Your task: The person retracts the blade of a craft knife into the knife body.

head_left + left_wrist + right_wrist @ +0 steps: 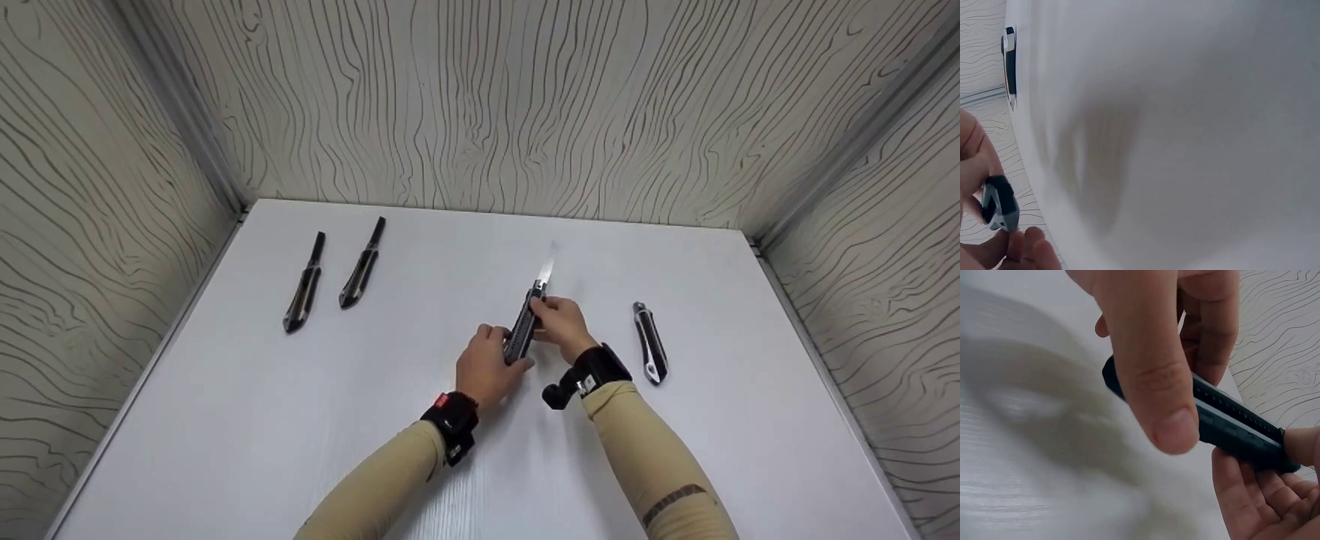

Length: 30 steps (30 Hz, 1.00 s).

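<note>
Between both hands is a dark utility knife [523, 328], its long pale blade [547, 268] extended toward the back wall. My left hand [484, 367] grips the butt end, its thumb [1157, 391] lying large across the handle in the right wrist view. Closer to the blade, my right hand [566, 326] holds the knife with the thumb [1302, 445] on the handle and fingers [1241, 492] beneath. The left wrist view catches the knife's end [1001, 205] among the fingers, with the blade hidden.
A black-and-white utility knife [650, 343] lies right of the hands. Two more dark knives [303, 292] [361, 270] lie at the back left with dark strips extended. Wood-patterned walls [480, 105] enclose the white table [225, 420] at back and sides.
</note>
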Tool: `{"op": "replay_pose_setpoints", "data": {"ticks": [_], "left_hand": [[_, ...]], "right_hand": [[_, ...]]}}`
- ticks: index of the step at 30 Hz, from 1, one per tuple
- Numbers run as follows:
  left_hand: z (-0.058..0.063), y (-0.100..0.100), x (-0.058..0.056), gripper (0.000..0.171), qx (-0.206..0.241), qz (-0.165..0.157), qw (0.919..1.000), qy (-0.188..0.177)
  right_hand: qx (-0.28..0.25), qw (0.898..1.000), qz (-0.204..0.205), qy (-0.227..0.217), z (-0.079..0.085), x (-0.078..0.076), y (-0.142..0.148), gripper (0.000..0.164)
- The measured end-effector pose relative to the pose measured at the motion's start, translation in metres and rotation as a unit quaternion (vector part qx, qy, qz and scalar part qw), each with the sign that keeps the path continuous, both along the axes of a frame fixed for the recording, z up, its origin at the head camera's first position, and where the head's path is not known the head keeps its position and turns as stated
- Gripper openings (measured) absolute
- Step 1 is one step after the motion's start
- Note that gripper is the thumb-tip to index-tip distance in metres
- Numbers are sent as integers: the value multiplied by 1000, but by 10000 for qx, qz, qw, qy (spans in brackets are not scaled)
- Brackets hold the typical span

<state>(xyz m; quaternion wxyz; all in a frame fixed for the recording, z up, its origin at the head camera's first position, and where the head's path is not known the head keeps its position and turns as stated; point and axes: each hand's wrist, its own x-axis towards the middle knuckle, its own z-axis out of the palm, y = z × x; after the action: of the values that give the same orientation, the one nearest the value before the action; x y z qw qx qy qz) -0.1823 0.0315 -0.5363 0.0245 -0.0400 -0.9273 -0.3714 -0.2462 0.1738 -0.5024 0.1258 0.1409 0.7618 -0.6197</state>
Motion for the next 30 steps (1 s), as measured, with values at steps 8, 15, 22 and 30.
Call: {"op": "replay_pose_setpoints", "data": {"ticks": [8, 15, 22, 30], "left_hand": [[1, -9, 0, 36, 783, -471, 9943, -551], [-4, -12, -2, 33, 1192, -808, 9845, -1006], [-7, -11, -6, 29, 1584, -979, 9741, -1282], [-10, -11, -7, 25, 2162, -994, 9551, -1764]], "right_hand": [[40, 9998, 128, 151, -1, 1, 2, 38], [112, 9995, 236, 183, -4, -1, 4, 38], [88, 9992, 341, 196, -2, -1, 5, 34], [124, 9993, 350, 90, -1, -1, 4, 40]]}}
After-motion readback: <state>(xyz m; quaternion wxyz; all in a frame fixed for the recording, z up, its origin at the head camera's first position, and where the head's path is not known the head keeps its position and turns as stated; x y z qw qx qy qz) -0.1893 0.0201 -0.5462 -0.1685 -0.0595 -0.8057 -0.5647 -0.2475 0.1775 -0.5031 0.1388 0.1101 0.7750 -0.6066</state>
